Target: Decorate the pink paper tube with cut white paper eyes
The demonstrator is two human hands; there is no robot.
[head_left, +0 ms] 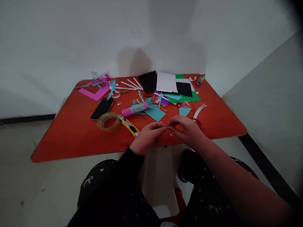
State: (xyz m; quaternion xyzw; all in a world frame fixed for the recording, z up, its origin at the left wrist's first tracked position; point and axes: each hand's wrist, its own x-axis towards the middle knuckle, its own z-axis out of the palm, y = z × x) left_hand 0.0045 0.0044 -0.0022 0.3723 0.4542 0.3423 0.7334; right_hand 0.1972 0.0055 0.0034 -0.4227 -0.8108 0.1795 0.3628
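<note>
My left hand point(151, 134) and my right hand point(186, 127) meet fingertip to fingertip over the front edge of the red table point(78, 138). Both are closed in a pinch; whatever lies between the fingers is too small to name. Just left of my left hand is a yellow utility knife point(129, 126). Beyond it lies a pink paper tube point(135, 109) wrapped in fringed turquoise paper. A turquoise paper sheet point(155, 114) is partly under the tube's fringed end. Close to my right hand are a turquoise scrap point(184, 111) and a curled white strip point(199, 112).
On the left are a roll of tape point(100, 123), a black phone point(102, 108), a pink paper piece point(97, 94) and crumpled scraps point(101, 80). White sticks point(132, 84), black sheets point(148, 82), a white sheet point(166, 82) and green paper point(189, 97) lie toward the wall. A cardboard tube point(200, 79) stands far right.
</note>
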